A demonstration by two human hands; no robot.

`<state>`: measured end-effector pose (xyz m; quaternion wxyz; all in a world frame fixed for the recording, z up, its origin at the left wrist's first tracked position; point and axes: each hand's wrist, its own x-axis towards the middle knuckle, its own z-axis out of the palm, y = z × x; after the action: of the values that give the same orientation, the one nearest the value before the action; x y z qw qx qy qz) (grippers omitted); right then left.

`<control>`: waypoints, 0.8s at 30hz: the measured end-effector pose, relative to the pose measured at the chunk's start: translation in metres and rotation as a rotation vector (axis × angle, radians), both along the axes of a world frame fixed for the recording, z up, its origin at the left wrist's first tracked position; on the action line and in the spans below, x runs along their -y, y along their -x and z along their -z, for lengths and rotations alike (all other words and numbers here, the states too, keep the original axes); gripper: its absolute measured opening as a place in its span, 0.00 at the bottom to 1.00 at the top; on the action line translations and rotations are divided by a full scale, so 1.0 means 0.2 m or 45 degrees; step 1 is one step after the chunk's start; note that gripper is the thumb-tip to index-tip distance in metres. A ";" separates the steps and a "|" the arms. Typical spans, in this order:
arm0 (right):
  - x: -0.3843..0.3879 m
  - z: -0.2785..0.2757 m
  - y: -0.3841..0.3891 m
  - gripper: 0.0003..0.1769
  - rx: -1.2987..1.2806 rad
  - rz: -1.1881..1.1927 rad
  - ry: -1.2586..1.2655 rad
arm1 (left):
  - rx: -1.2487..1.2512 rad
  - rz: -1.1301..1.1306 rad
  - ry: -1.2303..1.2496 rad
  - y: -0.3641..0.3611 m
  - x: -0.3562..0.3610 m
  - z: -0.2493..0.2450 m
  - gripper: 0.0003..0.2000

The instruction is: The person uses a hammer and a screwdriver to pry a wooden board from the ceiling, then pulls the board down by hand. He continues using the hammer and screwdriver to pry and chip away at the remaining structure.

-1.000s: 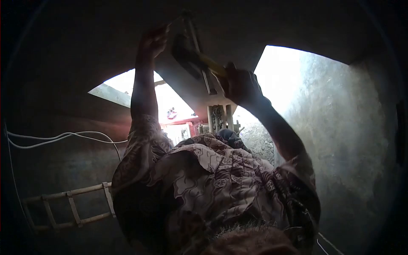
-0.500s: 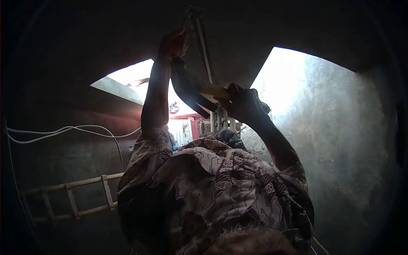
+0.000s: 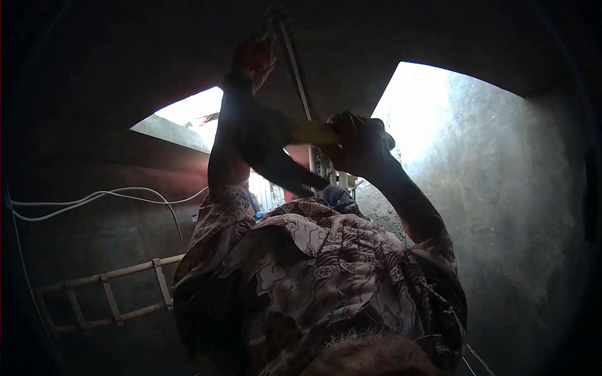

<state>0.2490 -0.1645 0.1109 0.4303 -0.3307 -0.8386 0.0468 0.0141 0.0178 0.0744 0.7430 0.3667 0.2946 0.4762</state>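
Observation:
My right hand (image 3: 359, 143) is wrapped round the yellow handle (image 3: 315, 133) of a hammer. The hammer's large, dark curved head (image 3: 266, 141) is smeared by motion and overlaps my left forearm. Higher up, my left hand (image 3: 254, 59) is closed, beside the top end of a long narrow groove with a pale pipe or strip (image 3: 296, 69) in it. What its fingers hold is lost in the dark. The surface around the groove is in deep shadow.
A bamboo ladder (image 3: 113, 297) is at the lower left, under loose white cables (image 3: 94, 195). Bright openings (image 3: 414, 106) flank my arms, with a rough grey wall (image 3: 501, 188) at right. Upright pale pipes (image 3: 342, 180) stand behind the hammer.
The hammer head has swung down and left, away from just below my left hand, and is now blurred. My left hand has shifted slightly up and my right hand slightly up and left.

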 end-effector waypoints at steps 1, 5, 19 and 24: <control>-0.01 0.03 0.00 0.14 0.001 -0.001 0.000 | 0.091 0.108 -0.047 0.00 -0.01 0.00 0.13; -0.19 0.29 -0.02 0.12 -0.037 0.001 -0.052 | 0.147 -0.005 -0.222 -0.06 -0.03 0.05 0.12; -0.19 0.22 0.08 0.07 0.234 0.236 0.272 | -0.212 0.016 -0.277 0.09 -0.11 0.13 0.22; -0.08 0.12 0.14 0.06 0.019 -0.054 -0.089 | 0.011 -0.338 -0.233 0.01 -0.02 0.04 0.15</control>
<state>0.2210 -0.1482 0.0866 0.4343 -0.2979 -0.8497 0.0243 0.0123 0.0220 0.0662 0.6383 0.3886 0.2926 0.5966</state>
